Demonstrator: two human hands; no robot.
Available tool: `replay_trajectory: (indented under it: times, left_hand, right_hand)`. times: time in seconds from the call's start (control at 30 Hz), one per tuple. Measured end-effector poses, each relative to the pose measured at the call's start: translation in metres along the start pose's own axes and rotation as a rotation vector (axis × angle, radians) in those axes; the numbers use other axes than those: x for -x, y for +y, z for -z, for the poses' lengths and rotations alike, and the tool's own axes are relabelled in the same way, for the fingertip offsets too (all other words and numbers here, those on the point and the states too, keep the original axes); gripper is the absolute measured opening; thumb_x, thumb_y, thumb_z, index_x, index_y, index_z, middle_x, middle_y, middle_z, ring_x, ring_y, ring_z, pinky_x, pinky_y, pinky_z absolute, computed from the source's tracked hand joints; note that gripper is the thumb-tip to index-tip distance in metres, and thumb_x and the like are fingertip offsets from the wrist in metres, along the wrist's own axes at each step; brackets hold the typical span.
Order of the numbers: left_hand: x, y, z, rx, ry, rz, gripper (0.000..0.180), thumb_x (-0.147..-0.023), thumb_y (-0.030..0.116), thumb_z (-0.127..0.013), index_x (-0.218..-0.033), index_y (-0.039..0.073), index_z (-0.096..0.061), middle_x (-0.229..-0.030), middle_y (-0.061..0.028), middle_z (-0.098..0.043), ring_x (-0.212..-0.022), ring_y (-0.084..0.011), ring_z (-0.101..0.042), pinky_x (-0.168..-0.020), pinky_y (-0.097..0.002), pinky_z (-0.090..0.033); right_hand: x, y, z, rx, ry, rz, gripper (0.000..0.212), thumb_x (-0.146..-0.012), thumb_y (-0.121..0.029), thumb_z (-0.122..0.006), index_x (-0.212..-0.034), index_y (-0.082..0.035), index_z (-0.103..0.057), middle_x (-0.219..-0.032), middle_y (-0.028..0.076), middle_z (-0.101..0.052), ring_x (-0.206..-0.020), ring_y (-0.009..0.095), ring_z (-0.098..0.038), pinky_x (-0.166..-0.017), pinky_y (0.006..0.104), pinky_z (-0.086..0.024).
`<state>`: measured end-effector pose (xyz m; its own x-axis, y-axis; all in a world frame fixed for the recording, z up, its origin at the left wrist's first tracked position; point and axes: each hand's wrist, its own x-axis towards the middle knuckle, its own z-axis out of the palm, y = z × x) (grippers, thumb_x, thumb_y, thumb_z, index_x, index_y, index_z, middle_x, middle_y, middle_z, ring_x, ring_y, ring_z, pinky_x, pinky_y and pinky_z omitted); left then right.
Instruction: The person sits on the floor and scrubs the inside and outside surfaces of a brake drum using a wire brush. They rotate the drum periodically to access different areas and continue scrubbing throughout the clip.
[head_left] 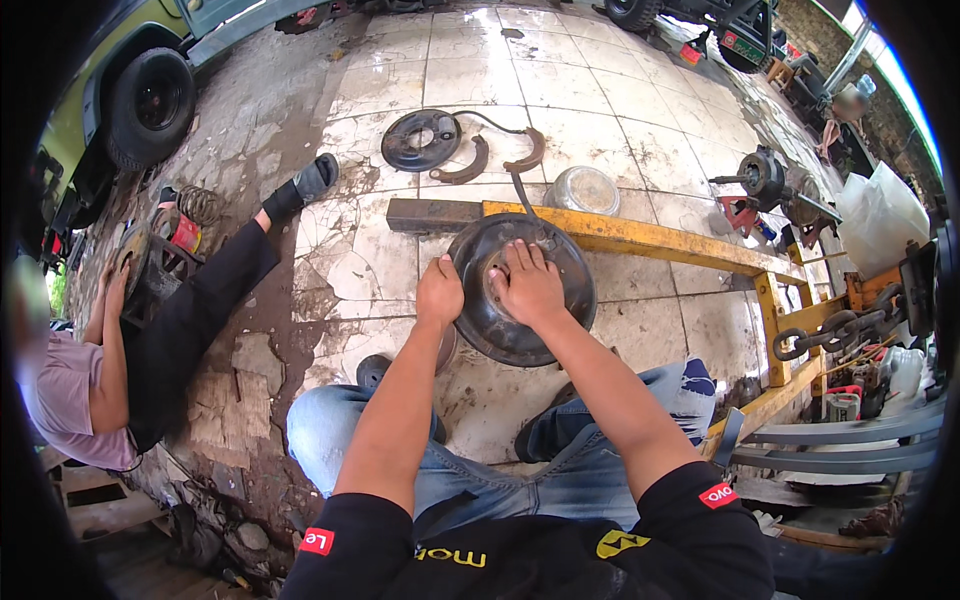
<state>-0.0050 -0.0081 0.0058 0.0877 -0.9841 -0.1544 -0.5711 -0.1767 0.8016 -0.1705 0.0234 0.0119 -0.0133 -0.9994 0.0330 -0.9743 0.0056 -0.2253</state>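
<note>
Round steel bowl (584,188) on the tiles – contents not visible. Brake drum (520,290) leans on the yellow frame (640,238), just ahead of the knees. Left hand (439,291) curled over its left rim; right hand (528,284) flat on the hub, fingers spread. Cracked tile floor (600,120) – backing plate (421,140), brake shoes (470,162) beyond.

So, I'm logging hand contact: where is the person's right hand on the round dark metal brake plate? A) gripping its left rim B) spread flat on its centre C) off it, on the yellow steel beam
B: the right hand lies spread on the centre of the round dark metal brake plate; the left hand grips the left rim.
</note>
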Motion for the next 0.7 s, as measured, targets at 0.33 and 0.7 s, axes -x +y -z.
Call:
replay_trajectory:
  times: [0.33, 0.7]
  left_hand:
    - [0.004, 0.002, 0.000, 0.007, 0.019, -0.027, 0.050, -0.101, 0.037, -0.029, -0.113, -0.001, -0.059, -0.110, -0.0307, -0.061, -0.107, -0.0480, -0.055, -0.093, -0.0510, -0.043]
    - [0.004, 0.006, 0.000, 0.001, 0.025, -0.013, 0.049, -0.100, 0.037, -0.031, -0.112, -0.002, -0.059, -0.111, -0.0304, -0.061, -0.107, -0.0475, -0.056, -0.092, -0.0505, -0.043]
  right_hand:
    - [-0.001, 0.002, 0.003, 0.024, -0.005, -0.074, 0.064, -0.098, -0.049, -0.037, -0.143, -0.004, -0.038, -0.150, 0.015, -0.036, -0.138, 0.036, -0.033, -0.109, 0.0521, -0.030]
    - [0.004, -0.006, 0.008, -0.012, 0.009, -0.007, 0.064, -0.097, -0.048, -0.040, -0.142, -0.003, -0.039, -0.150, 0.016, -0.036, -0.138, 0.036, -0.034, -0.110, 0.0499, -0.030]
